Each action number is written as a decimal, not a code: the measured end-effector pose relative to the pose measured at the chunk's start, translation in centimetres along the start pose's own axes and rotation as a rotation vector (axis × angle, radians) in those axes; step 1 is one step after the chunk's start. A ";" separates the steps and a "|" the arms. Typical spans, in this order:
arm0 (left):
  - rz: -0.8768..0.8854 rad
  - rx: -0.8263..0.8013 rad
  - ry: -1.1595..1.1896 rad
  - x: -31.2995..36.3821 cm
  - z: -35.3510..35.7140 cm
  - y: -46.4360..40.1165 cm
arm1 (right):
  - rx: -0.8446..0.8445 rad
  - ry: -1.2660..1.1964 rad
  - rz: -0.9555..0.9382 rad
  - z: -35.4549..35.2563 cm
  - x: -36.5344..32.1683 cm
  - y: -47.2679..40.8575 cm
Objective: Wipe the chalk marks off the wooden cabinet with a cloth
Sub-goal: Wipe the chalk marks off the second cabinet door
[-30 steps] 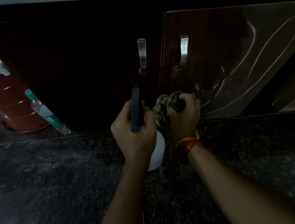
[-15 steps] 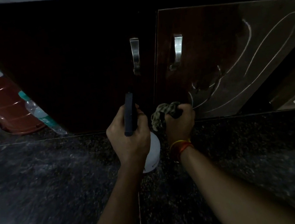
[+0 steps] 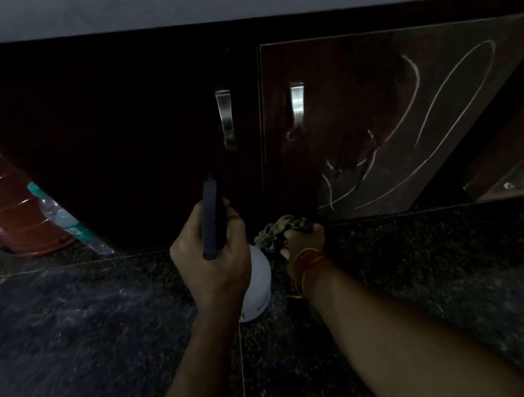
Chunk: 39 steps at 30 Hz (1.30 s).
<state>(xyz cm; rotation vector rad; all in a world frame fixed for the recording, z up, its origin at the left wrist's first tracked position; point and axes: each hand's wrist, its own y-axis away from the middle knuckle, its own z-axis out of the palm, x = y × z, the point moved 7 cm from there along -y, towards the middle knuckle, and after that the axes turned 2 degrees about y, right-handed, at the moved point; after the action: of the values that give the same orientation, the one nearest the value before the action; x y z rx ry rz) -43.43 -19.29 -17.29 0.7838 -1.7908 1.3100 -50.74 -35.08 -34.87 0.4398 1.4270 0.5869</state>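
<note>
A dark wooden cabinet fills the upper view; its right door (image 3: 356, 89) bears long curved white chalk marks (image 3: 434, 120) over its right and lower parts. My right hand (image 3: 303, 241) grips a bunched patterned cloth (image 3: 277, 230) low down at the door's bottom left corner, by the floor. My left hand (image 3: 211, 263) holds a white spray bottle (image 3: 259, 290) with a black head (image 3: 212, 217), pointed up in front of the left door (image 3: 118, 149).
Two metal handles (image 3: 226, 119) (image 3: 298, 109) sit by the door seam. A red-brown tub (image 3: 11, 220) and a plastic water bottle (image 3: 67, 220) stand at the left. Dark speckled stone floor (image 3: 75, 350) spreads below. An open gap shows at far right (image 3: 519, 175).
My right hand has slid down the door with the cloth, from beside the lower chalk lines to the bottom edge. The left hand with the bottle has also dropped slightly.
</note>
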 end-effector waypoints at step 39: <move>0.037 -0.083 0.135 3.4 3.2 2.4 | 0.227 0.620 -1.095 -3.7 -14.3 7.7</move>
<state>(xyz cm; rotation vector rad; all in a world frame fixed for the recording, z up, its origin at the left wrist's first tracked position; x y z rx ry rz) -47.93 -21.83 -16.09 0.6050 -1.7477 1.2728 -55.94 -38.14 -19.32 -0.4164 2.0506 -0.3766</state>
